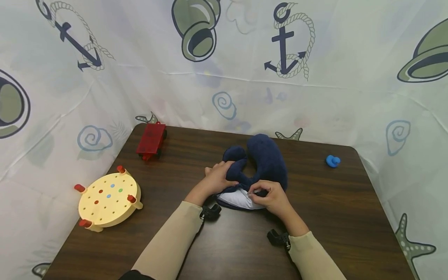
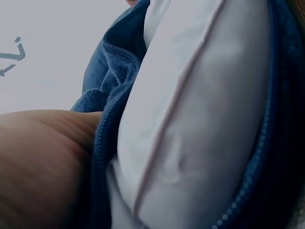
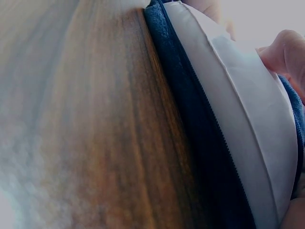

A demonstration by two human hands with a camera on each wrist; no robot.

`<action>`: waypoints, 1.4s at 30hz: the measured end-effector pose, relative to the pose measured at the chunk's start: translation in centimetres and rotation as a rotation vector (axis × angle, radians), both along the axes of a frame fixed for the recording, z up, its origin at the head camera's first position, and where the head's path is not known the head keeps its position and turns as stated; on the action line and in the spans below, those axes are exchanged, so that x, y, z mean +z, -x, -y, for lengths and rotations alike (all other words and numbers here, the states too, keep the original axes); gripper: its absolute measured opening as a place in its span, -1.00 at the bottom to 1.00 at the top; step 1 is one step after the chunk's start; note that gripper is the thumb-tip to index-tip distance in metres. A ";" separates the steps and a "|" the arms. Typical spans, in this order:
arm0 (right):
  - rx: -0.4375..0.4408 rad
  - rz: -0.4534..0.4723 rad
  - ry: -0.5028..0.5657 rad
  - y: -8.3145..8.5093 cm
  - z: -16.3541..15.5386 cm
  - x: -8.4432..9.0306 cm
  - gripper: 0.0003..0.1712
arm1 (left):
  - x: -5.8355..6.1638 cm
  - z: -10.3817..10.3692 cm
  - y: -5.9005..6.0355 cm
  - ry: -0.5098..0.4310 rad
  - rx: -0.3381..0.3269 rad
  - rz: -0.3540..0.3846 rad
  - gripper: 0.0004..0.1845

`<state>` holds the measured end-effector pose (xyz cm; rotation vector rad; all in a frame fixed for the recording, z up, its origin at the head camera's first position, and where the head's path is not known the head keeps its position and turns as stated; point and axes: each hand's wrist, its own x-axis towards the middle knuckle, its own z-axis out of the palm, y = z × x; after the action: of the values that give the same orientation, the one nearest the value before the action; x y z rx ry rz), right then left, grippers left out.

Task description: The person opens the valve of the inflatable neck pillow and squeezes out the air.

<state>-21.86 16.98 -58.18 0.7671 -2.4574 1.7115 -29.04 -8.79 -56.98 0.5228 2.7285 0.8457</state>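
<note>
Hands work on a navy neck pillow [image 1: 266,161] at the middle of the surface [image 1: 343,217]. Left hand [image 1: 218,179] grips its near arm; right hand [image 1: 267,196] pinches the open cover beside the white insert [image 1: 236,199]. Left of the pillow sit a red cart [image 1: 151,140] and yellow pegboard [image 1: 108,199]; right, a blue toy [image 1: 333,161].

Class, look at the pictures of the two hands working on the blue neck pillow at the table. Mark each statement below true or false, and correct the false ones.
1. The neck pillow has its cover unzipped, showing a white inner cushion. True.
2. The left hand rests flat on the table, away from the pillow. False: it grips the pillow.
3. A red toy cart stands near the table's far left corner. True.
4. The round yellow peg board lies to the right of the pillow. False: it lies to the left.
5. The right hand pinches at the cover's open edge. True.
</note>
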 end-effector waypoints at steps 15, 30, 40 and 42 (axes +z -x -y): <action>-0.007 0.071 -0.010 0.1 0.1 0.0 -0.79 | -0.2 0.2 0.1 -0.017 -0.014 -0.005 -0.10; 0.027 0.096 0.004 0.3 -0.3 -0.4 -0.84 | -0.6 -0.1 0.1 -0.046 -0.032 -0.024 -0.11; 0.042 0.115 -0.005 0.2 -0.2 0.0 -0.83 | -0.3 -0.3 -0.2 -0.018 -0.042 -0.043 -0.14; 0.042 0.114 -0.005 0.1 -0.2 0.0 -0.83 | -0.3 -0.3 -0.3 -0.025 -0.048 -0.045 -0.16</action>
<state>-21.96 17.23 -58.16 0.7467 -2.5378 1.8128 -28.78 -8.49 -57.27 0.6173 2.7369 0.8673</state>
